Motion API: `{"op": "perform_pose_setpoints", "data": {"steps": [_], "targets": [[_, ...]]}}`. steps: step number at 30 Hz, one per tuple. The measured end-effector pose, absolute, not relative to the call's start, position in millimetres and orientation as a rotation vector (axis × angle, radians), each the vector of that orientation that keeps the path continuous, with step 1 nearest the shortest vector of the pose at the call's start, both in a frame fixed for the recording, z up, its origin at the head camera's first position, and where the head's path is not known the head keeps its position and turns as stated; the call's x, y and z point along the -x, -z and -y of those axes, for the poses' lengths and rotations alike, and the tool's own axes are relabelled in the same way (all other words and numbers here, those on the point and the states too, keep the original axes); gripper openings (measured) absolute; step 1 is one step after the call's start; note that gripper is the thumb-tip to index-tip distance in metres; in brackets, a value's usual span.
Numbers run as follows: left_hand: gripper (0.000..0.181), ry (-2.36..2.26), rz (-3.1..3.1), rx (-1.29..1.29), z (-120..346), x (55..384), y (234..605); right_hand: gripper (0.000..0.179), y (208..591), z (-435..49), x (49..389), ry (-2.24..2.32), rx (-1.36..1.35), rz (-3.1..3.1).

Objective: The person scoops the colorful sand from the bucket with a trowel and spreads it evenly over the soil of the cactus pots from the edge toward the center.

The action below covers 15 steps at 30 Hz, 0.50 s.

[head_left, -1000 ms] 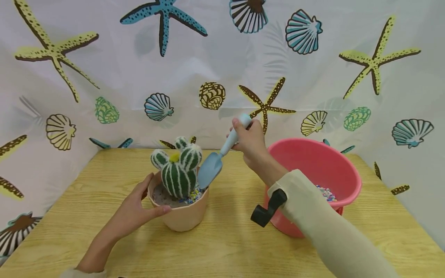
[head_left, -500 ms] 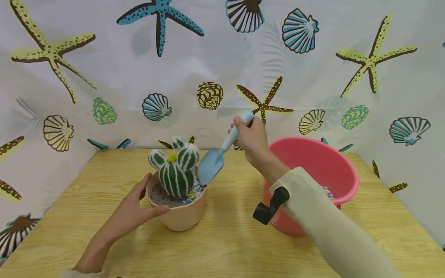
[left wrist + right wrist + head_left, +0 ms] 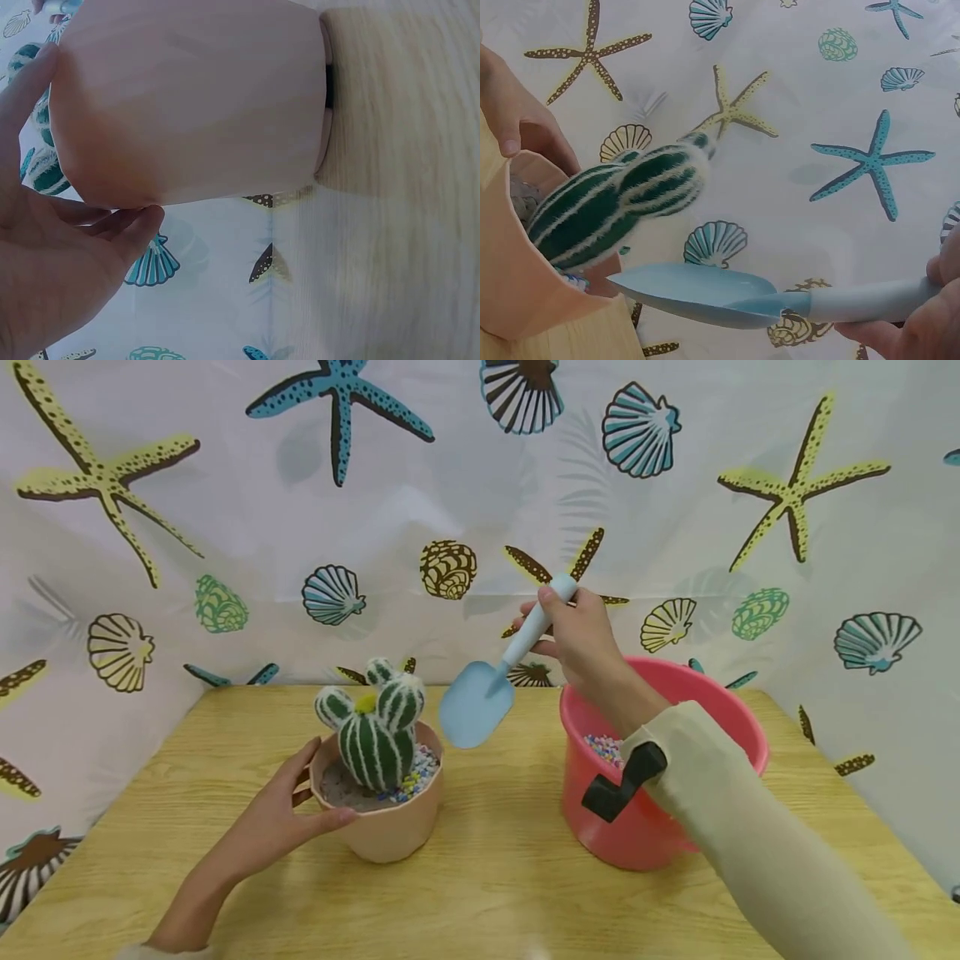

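In the head view a plush-looking green and white cactus [image 3: 375,750] stands in a peach flower pot [image 3: 393,833]. Small coloured beads [image 3: 422,770] lie on its right side over a grey surface. My left hand [image 3: 273,817] grips the pot at its left, thumb along the front rim; in the left wrist view my fingers [image 3: 133,231] touch the pot wall. Raised between the pot and the bucket, my right hand [image 3: 588,631] holds a light blue trowel [image 3: 477,703] by its handle. Its blade is clear of the pot and looks bare in the right wrist view.
A pink bucket [image 3: 626,822] with beads [image 3: 604,748] inside stands at the right, partly behind my right forearm. Both rest on a wooden table [image 3: 495,893]. A pale curtain [image 3: 480,468] with starfish and shell prints hangs behind. A black strap [image 3: 626,781] sits at my right wrist.
The trowel has lifted away from the pot's right rim and moved right, its blade turning. More pale beads show in the pot. My left hand has kept its hold on the pot.
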State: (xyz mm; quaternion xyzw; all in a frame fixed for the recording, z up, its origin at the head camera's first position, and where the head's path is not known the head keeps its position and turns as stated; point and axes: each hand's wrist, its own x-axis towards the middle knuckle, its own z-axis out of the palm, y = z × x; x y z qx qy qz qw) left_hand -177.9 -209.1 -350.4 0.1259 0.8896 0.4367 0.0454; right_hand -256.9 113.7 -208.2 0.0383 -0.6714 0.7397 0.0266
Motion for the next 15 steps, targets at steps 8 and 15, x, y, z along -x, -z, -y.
{"op": "perform_pose_setpoints", "data": {"steps": [8, 15], "targets": [[0.094, -1.387, -2.765, -0.396, 211.3, 173.0, 348.7, 0.039, 198.8, -135.8, 255.9, -2.229, -0.103, 2.142], [0.085, -1.427, -2.819, -0.422, 213.9, 167.3, 346.4, 0.04, 194.7, -151.9, 254.0, -2.184, -0.059, 2.142]]}}
